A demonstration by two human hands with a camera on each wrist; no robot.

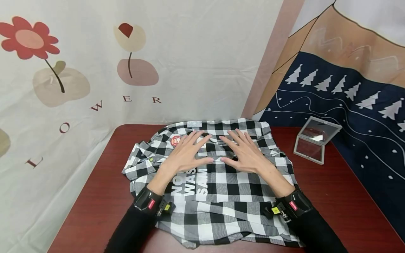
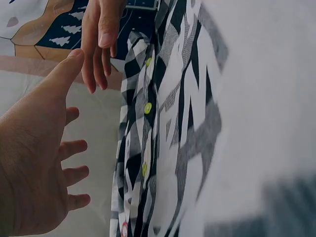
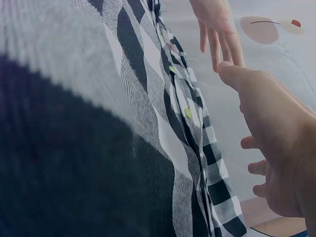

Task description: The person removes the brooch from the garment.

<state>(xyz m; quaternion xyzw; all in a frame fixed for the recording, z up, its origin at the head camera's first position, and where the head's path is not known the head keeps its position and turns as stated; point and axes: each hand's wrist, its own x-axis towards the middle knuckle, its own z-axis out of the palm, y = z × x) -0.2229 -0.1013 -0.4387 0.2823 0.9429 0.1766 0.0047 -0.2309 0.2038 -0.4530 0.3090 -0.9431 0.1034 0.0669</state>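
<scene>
A black-and-white checked shirt (image 1: 234,182) lies spread on the table, its collar edge toward the back. White printed letters (image 1: 190,184) and a round red patch (image 1: 175,141) show on its left part. My left hand (image 1: 186,153) is held over the shirt near the patch, fingers spread and holding nothing. Opposite it, my right hand (image 1: 245,151) is over the shirt's middle, its fingers spread too. Both wrist views show the hands standing off the cloth. Yellow-green buttons (image 2: 147,108) run along a placket in the left wrist view.
A hinged square case with a mirror (image 1: 316,138) stands unfolded at the right of the dark red table (image 1: 95,196). Behind the table hang a pale cloth with flower prints (image 1: 202,70) and a navy cloth with white trees (image 1: 329,105).
</scene>
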